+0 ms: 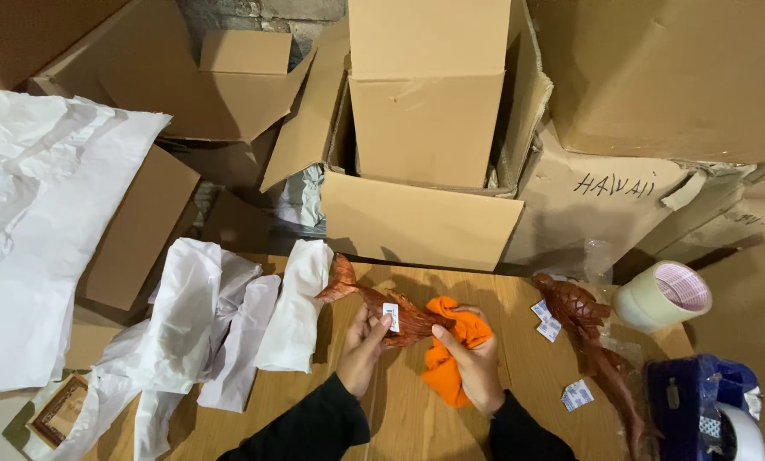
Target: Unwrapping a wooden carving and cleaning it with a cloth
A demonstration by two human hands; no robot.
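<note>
Seen from the head camera, both hands are working at the near middle of a wooden table point(416, 427). The left hand point(361, 346) is closing its fingers round a carved wooden fish point(382, 307) — reddish-brown, tail pointing far left, a small white tag on its body. The right hand point(476, 367) is pinching an orange cloth point(455, 354) against the fish's head end, so that end is lying half hidden in the fabric.

To the right, a second carved fish point(591, 341) is lying on the table among small white packets point(577, 394), with a roll of tape point(664, 294) beyond it and a blue tape dispenser point(698, 410) at the near right corner. White wrapping paper point(220, 333) is spilling over the left side. Open cardboard boxes point(425, 128) are standing along the far edge.

The fish looks stiff and fairly light, but its thin tail and fins are probably fragile — the thick body seems the safest hold. The cloth is soft and limp.
</note>
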